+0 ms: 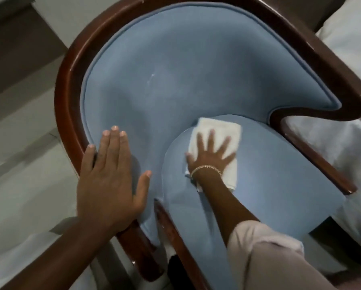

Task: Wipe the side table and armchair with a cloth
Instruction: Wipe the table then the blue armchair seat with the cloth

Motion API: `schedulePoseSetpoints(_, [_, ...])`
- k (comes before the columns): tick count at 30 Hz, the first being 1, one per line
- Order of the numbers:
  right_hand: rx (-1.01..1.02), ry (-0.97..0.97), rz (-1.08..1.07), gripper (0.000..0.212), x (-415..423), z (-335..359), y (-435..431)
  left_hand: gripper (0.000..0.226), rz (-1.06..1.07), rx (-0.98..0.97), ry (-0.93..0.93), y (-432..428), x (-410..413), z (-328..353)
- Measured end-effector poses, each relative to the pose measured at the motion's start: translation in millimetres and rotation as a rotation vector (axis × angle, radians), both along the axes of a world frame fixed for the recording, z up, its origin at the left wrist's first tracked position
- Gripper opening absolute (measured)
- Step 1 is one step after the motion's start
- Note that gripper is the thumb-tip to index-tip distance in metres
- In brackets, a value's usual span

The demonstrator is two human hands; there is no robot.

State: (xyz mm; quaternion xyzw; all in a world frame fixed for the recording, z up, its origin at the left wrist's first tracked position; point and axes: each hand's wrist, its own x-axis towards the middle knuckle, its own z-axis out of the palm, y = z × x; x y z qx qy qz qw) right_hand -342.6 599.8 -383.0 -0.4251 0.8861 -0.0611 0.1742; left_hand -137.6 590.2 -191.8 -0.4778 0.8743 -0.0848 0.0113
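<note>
Lying flat, cloth [217, 141] long axis near-to-far

The right wrist wears a thin gold bracelet [206, 168]; a pale pink rolled sleeve [259, 243] covers that arm.

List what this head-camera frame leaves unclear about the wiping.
- Side table: not in view, outside the frame.
- Cloth: middle covered by the right hand; folds and any dirt unreadable.
- Armchair legs and front: hidden under the seat and sleeve.
- Wood frame under the left hand: covered.
- Whether the seat is already clean: too blurred.
</note>
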Motion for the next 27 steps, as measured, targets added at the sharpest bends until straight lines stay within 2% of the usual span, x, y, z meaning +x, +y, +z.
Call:
schedulePoseSetpoints(3, [-0.023, 0.027, 0.454, 0.069, 62, 10, 56, 0.083, 0.009, 0.042, 0.015, 3, -1, 5])
schedulePoseSetpoints(5, [0.005, -0.014, 0.493, 0.068, 80, 30, 122, 0.080, -0.027, 0.072, 0.054, 2, -2, 13])
schedulePoseSetpoints(7, [0.054, -0.130, 0.296, 0.081, 67, 43, 161, 0.077, -0.088, 0.121, 0.104, -12, 3, 22])
schedulePoseSetpoints(9, [0.016, -0.199, -0.064, 0.088, 38, 52, 165, 0.076, -0.151, 0.138, 0.153, -53, 9, 31])
schedulePoseSetpoints(12, [-0.354, -0.474, -0.482, 0.078, 9, 74, 111, 0.079, -0.264, 0.173, 0.131, -139, 10, 49])
schedulePoseSetpoints(13, [-0.499, -0.594, -0.538, 0.076, 9, 89, 79, 0.080, -0.312, 0.182, 0.108, -168, 7, 55])
schedulePoseSetpoints(15, [-0.750, -0.847, -0.517, 0.075, 23, 121, 9, 0.084, -0.428, 0.190, 0.062, -219, -6, 66])
schedulePoseSetpoints(17, [-0.861, -0.999, -0.398, 0.075, 53, 144, -61, 0.089, -0.531, 0.201, 0.050, -260, -24, 75])
schedulePoseSetpoints(19, [-0.762, -0.950, -0.269, 0.080, 96, 154, -116, 0.088, -0.602, 0.224, 0.082, -290, -43, 80])
schedulePoseSetpoints(21, [-0.625, -0.701, -0.239, 0.083, 126, 146, -148, 0.083, -0.630, 0.272, 0.133, -304, -55, 79])
schedulePoseSetpoints(23, [-0.678, -0.591, -0.295, 0.078, 121, 137, -168, 0.079, -0.639, 0.303, 0.194, -308, -56, 75])
schedulePoseSetpoints(25, [-0.741, -0.506, -0.410, 0.083, 89, 126, -183, 0.081, -0.675, 0.320, 0.216, -310, -54, 70])
schedulePoseSetpoints(27, [-0.741, -0.523, -0.600, 0.084, 62, 122, -192, 0.083, -0.691, 0.316, 0.208, -311, -54, 69])
